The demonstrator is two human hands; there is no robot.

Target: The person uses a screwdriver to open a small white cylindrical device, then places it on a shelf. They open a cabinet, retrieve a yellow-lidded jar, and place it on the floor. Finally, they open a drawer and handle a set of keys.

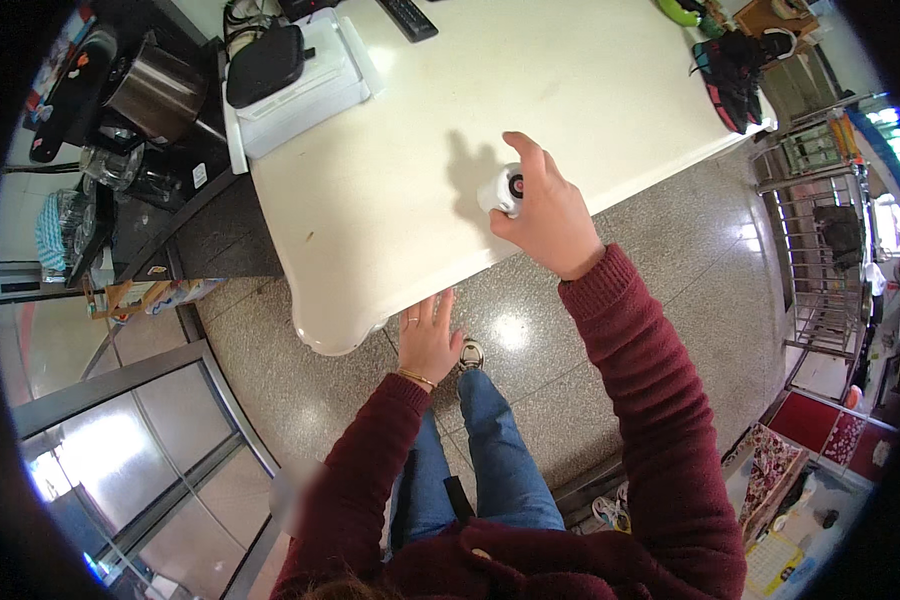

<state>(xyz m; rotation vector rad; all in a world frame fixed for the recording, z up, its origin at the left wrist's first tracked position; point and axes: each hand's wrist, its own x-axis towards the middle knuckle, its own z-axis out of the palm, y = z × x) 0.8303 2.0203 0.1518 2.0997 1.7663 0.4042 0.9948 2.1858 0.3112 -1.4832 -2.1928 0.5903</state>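
My right hand [555, 215] is over the near edge of the cream tabletop [420, 150]. It curls around a small white rounded container [492, 192] with a dark ring and a pinkish centre on its end. The thumb lies at the container's near side, while the index finger arches past its far side. The other fingers are mostly hidden behind the hand. Lower down, my left hand [428, 345] has its fingers stretched out towards the table's front edge, their tips partly hidden at the rim. Nothing shows in that hand.
A white box-like device [305, 95] with a black flat pouch [266, 66] stands at the table's far left. A remote control [407, 18] lies at the far edge. Black-and-pink shoes [727, 85] sit at the right end. Metal racks [820, 230] stand right, a glass-panelled metal frame [210, 390] lower left.
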